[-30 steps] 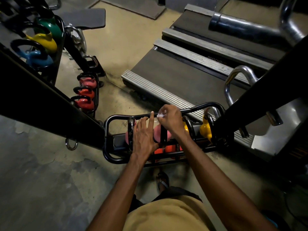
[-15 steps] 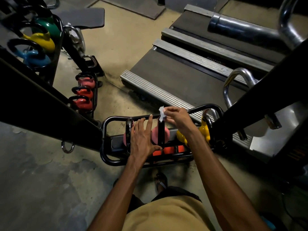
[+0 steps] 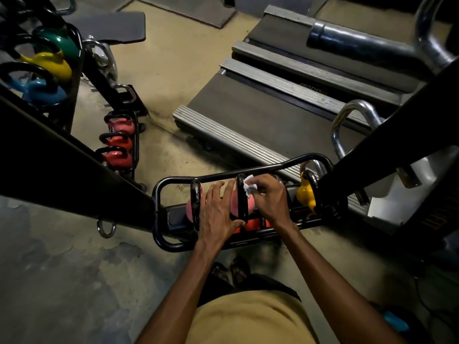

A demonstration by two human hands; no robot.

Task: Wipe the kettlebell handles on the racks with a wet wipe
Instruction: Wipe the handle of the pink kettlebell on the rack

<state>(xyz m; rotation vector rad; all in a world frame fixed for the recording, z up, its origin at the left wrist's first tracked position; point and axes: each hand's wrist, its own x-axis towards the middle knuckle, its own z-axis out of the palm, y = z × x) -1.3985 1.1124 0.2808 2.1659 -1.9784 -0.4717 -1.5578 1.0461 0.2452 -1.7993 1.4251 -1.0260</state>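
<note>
A low black tube rack [image 3: 159,194] stands on the floor in front of me with several kettlebells in it. My left hand [image 3: 218,212] rests flat with straight fingers on a pink kettlebell, between two black handles [image 3: 195,204]. My right hand [image 3: 269,198] pinches a crumpled white wet wipe [image 3: 248,186] against the upper part of the middle black handle [image 3: 241,202]. A yellow kettlebell [image 3: 306,194] sits further right in the same rack. Orange kettlebells [image 3: 250,223] show on the tier below.
A second rack at left holds pink and red kettlebells [image 3: 118,142]; above it sit blue, yellow and green ones [image 3: 47,68]. A thick black beam [image 3: 74,165] crosses at left, another at right. Treadmill decks [image 3: 260,115] lie beyond the rack. My feet [image 3: 231,269] stand just before it.
My right hand with the wipe has slid down and back up along the middle handle. My left hand has stayed on the pink kettlebell.
</note>
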